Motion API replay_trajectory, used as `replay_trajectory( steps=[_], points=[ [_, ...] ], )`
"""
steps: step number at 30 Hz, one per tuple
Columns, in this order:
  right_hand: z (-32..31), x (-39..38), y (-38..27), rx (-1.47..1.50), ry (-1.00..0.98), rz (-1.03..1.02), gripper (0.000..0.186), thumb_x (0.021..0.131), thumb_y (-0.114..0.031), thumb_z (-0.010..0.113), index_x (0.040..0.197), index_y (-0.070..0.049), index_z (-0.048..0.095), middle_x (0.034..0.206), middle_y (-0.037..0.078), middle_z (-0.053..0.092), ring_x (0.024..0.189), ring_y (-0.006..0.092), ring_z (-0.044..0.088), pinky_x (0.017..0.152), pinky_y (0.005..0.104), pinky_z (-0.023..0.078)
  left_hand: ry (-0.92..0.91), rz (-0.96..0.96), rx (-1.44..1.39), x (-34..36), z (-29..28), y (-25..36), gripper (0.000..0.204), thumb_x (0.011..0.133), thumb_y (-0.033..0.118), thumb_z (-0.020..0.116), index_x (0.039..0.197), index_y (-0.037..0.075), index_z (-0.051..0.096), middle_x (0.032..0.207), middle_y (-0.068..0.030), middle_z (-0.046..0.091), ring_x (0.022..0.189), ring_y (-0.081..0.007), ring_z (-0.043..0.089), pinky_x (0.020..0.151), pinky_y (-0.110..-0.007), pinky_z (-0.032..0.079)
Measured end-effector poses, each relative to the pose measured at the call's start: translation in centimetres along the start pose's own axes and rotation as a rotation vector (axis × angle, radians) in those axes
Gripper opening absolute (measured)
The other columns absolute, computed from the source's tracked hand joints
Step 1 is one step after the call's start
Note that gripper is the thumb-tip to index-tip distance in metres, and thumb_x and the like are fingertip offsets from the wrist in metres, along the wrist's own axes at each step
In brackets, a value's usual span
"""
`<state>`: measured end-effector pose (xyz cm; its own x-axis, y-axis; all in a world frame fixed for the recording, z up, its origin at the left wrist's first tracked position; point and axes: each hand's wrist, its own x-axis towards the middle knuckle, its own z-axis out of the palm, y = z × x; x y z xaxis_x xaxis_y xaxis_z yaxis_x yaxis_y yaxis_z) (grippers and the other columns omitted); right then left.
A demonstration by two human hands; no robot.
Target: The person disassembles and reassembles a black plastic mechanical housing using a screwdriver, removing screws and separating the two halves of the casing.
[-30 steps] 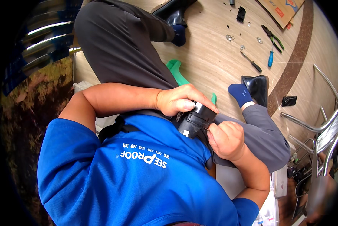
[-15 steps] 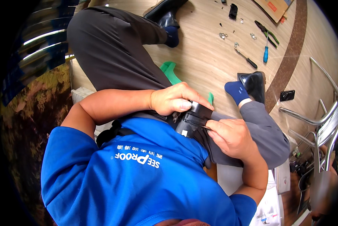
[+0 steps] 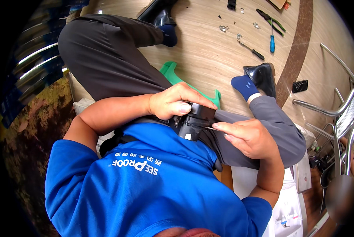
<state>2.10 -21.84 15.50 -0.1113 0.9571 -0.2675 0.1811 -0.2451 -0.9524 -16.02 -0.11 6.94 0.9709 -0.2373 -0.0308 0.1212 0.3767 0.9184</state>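
In my lap lies a black plastic housing point(image 3: 202, 115) with a boxy end and a rounder part bearing a small white label. My left hand point(image 3: 175, 102) is closed around its far left side, thumb on top and index finger stretched along the far edge. My right hand point(image 3: 250, 137) pinches a thin metal piece point(image 3: 211, 128), whose other end meets the housing's right side. Most of that piece is hidden by the fingers, so its kind does not show. A green curved plastic part point(image 3: 184, 81) lies on the floor beyond my left hand.
Green-handled pliers point(image 3: 271, 21), a blue-handled screwdriver point(image 3: 272, 42), a black-handled screwdriver point(image 3: 257, 53) and small metal bits point(image 3: 224, 28) lie on the floor ahead. A black phone-like slab point(image 3: 299, 86) rests near a metal-framed chair point(image 3: 344, 114) at right.
My right hand has drawn slightly away to the right from the housing, baring more of the thin metal piece. The view has shifted, and more of the green part shows.
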Motion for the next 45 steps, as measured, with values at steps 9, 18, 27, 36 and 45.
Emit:
replay_trajectory(
  steps=[9,18,27,36,45],
  points=[
    [-0.2,0.2,-0.1,0.010,0.030,-0.009,0.039,0.084,0.004,0.066,0.123,-0.002,0.069,0.072,0.014,0.064,0.061,0.0274,0.062,0.058,0.0356,0.048,0.049,0.031,-0.032,-0.6,0.1,-0.8,0.069,0.097,0.051,0.046,0.129,-0.008,0.061,0.116,-0.0227,0.071,0.107,-0.0291,0.069,0.096,-0.038,0.050],
    [3.4,0.7,2.0,0.189,0.144,-0.082,0.033,0.090,0.005,0.061,0.122,0.004,0.067,0.097,0.020,0.073,0.079,0.0303,0.071,0.073,0.0338,0.056,0.097,0.005,-0.135,-0.9,0.2,-0.4,0.086,0.093,0.066,0.040,0.127,-0.010,0.062,0.111,-0.0240,0.071,0.103,-0.0295,0.069,0.094,-0.038,0.052],
    [5.4,1.2,1.9,0.205,0.305,-0.154,0.027,0.095,0.000,0.059,0.120,0.007,0.065,0.102,0.021,0.073,0.082,0.0308,0.073,0.074,0.0340,0.056,0.134,0.043,-0.283,-1.4,0.9,-1.2,0.086,0.096,0.065,0.034,0.128,-0.010,0.061,0.115,-0.0217,0.070,0.105,-0.0263,0.068,0.096,-0.036,0.050],
    [5.3,2.2,0.4,0.019,0.436,-0.186,0.028,0.087,0.006,0.065,0.115,0.002,0.065,0.082,0.016,0.066,0.065,0.0311,0.065,0.061,0.0374,0.052,0.152,-0.050,-0.374,-1.1,0.9,-0.3,0.099,0.091,0.079,0.039,0.131,-0.009,0.059,0.111,-0.0275,0.068,0.102,-0.0328,0.068,0.092,-0.041,0.053],
    [2.2,2.1,-1.5,-0.344,0.236,-0.087,0.018,0.083,-0.004,0.071,0.100,-0.003,0.063,0.078,0.013,0.058,0.071,0.0315,0.062,0.061,0.0417,0.050,0.052,0.014,-0.018,0.1,-0.6,-0.3,0.074,0.096,0.056,0.041,0.127,-0.008,0.063,0.110,-0.0223,0.072,0.102,-0.0277,0.070,0.094,-0.037,0.051]
  ],
)
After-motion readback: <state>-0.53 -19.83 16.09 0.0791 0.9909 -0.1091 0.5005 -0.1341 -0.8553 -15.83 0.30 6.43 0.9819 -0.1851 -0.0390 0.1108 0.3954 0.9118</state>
